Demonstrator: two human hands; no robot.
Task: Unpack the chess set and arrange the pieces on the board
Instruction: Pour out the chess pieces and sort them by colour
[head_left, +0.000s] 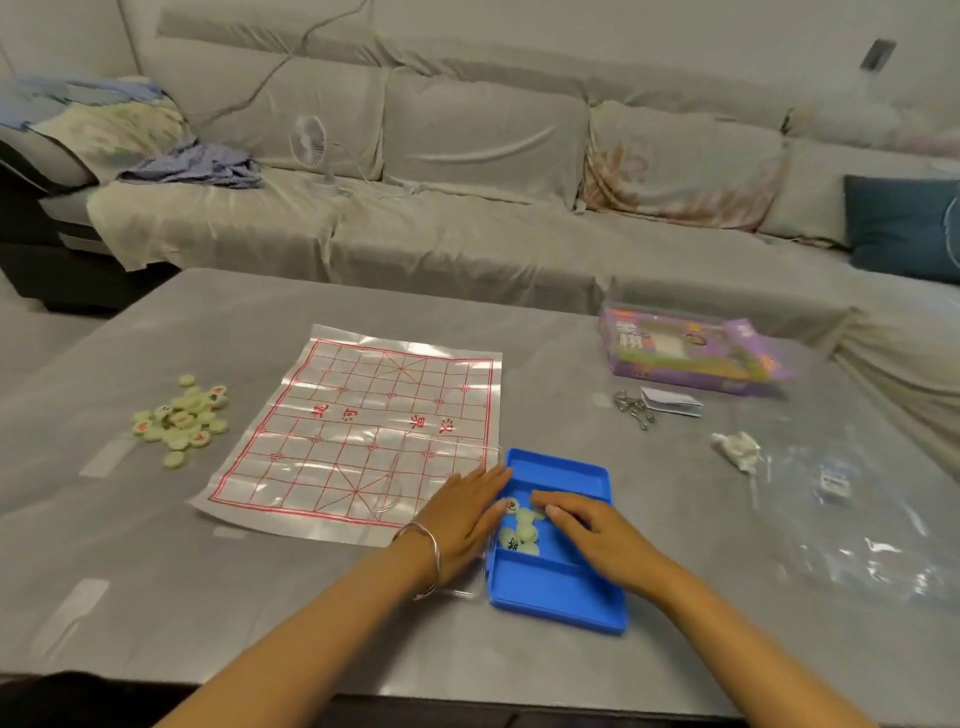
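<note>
Right hand inside tray (board beside)

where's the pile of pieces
In the head view, the pile lies on the table left of the board, apart from it and far from the blue tray.

Living room: covered sofa, table.

Grey table, plastic board, piece pile, blue tray, purple box
</note>
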